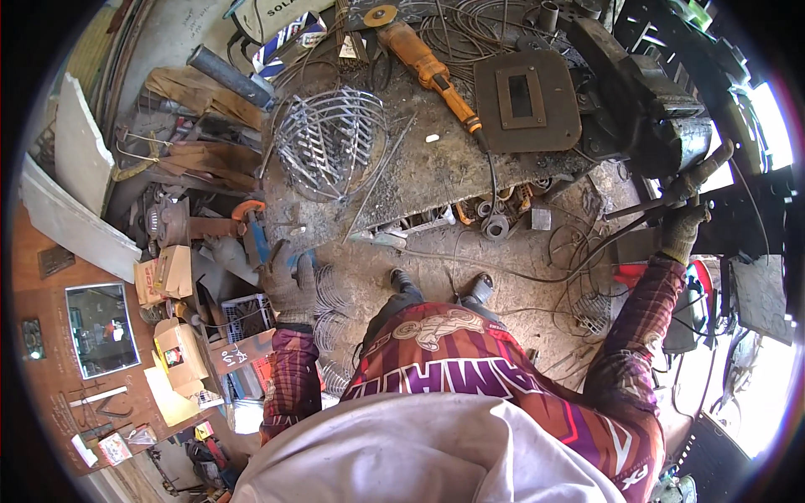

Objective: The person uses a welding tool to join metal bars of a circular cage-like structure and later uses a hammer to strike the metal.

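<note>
My left hand [290, 283], in a grey knit glove, is held out with its fingers apart and nothing visible in them. Beside it are an orange-and-blue metal tool [251, 220] and coils of wire [334, 298]. Off to the right, my gloved right hand [684, 233] has its fingers closed at the lower end of a dark, worn handle-like piece [698, 179]. A black cable [597, 251] runs up to that hand. What exactly the fingers grip is hidden. A round welded frame of shiny metal bars [329, 138] lies on the workbench [411, 189].
An orange angle grinder [423, 67] lies across the bench, its cord hanging over the front edge. Near it are a flat welding shield [557, 105] with a dark window and a heavy bench vise [662, 109]. Cardboard boxes [178, 352] stand at left. Cables loop over the floor.
</note>
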The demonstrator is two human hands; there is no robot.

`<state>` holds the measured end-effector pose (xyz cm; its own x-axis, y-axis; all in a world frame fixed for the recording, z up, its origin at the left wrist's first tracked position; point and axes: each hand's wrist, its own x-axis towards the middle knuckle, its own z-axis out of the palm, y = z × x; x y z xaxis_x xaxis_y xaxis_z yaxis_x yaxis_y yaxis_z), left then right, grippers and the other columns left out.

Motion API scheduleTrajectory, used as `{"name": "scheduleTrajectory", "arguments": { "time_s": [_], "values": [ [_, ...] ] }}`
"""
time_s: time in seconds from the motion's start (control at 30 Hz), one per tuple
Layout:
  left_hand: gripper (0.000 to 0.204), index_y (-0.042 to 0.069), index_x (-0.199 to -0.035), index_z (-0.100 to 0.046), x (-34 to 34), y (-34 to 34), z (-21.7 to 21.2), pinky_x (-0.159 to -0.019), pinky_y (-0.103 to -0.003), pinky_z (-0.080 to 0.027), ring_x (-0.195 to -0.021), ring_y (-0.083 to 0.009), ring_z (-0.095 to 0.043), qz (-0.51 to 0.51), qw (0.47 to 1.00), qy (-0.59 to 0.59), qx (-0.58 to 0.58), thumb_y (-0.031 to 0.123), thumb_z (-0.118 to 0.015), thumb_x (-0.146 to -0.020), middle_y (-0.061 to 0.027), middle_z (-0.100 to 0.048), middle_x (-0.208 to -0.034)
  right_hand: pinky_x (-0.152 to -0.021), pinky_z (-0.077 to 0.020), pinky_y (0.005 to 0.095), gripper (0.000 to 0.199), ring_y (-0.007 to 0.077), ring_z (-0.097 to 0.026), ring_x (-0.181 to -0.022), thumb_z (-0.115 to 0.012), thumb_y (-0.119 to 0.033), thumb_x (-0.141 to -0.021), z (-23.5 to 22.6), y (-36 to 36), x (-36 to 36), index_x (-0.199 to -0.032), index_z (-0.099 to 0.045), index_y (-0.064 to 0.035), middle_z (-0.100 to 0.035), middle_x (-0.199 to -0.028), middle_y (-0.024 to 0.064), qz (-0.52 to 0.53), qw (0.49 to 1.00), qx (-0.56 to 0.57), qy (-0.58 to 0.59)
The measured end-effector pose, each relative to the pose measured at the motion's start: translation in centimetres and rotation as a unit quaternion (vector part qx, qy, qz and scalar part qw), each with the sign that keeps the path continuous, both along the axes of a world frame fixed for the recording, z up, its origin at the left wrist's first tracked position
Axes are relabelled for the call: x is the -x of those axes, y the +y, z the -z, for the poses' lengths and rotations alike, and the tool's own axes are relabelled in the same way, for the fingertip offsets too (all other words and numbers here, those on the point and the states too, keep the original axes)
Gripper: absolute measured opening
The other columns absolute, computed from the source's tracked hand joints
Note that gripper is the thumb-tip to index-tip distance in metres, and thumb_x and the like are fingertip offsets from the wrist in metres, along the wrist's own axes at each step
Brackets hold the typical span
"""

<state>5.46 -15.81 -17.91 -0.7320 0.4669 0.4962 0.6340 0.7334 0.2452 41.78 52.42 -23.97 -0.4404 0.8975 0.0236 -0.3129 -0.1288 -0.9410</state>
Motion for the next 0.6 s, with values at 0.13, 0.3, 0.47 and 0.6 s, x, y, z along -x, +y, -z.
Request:
{"name": "scheduleTrajectory", "arguments": {
  "time_s": [0.13,0.3,0.47,0.6],
  "values": [
    [0.041,0.002,-0.122,-0.066,0.1,-0.1,0.1,-0.101,-0.050,-0.046,-0.112,-0.0413,-0.064,-0.022,1.000,0.002,0.001,0.031,-0.070,-0.093,-0.0212,-0.068,-0.122,-0.103,-0.0488,0.0463,0.098,0.0294,-0.059,-0.126,-0.027,-0.084,-0.095,2.3,2.2,-1.2,-0.151,-0.043,-0.0042,-0.058,-0.139,0.0158,0.015,0.988,-0.115,-0.098],
    [0.041,0.000,-0.121,-0.067,0.0,-1.0,0.4,-0.100,-0.047,-0.049,-0.112,-0.0410,-0.065,-0.033,0.999,-0.032,-0.030,0.031,-0.071,-0.094,-0.0222,-0.067,-0.123,-0.107,-0.0424,0.0429,0.092,0.0272,-0.059,-0.126,-0.012,-0.073,-0.100,-4.1,-4.7,1.8,-0.151,-0.047,-0.0051,-0.062,-0.139,0.0151,0.152,0.977,-0.056,-0.141],
    [0.041,-0.002,-0.121,-0.066,-0.7,-1.4,0.4,-0.099,-0.043,-0.052,-0.112,-0.0383,-0.066,-0.044,0.999,-0.002,-0.017,0.029,-0.072,-0.094,-0.0224,-0.068,-0.122,-0.110,-0.0392,0.0423,0.080,0.0293,-0.058,-0.126,-0.024,-0.065,-0.103,-0.5,-6.3,1.1,-0.140,-0.055,-0.0014,-0.061,-0.137,0.0179,0.282,0.959,0.013,-0.026],
    [0.040,-0.003,-0.120,-0.066,-1.2,-2.6,1.1,-0.099,-0.043,-0.052,-0.112,-0.0383,-0.066,-0.076,0.997,0.005,-0.028,0.027,-0.071,-0.095,-0.0223,-0.068,-0.121,-0.097,-0.0485,0.0409,0.042,0.0278,-0.061,-0.101,-0.043,-0.038,-0.104,4.6,-9.9,-0.4,-0.114,-0.058,-0.0003,-0.064,-0.115,0.0132,0.355,0.900,-0.008,-0.253]
  ]
}}
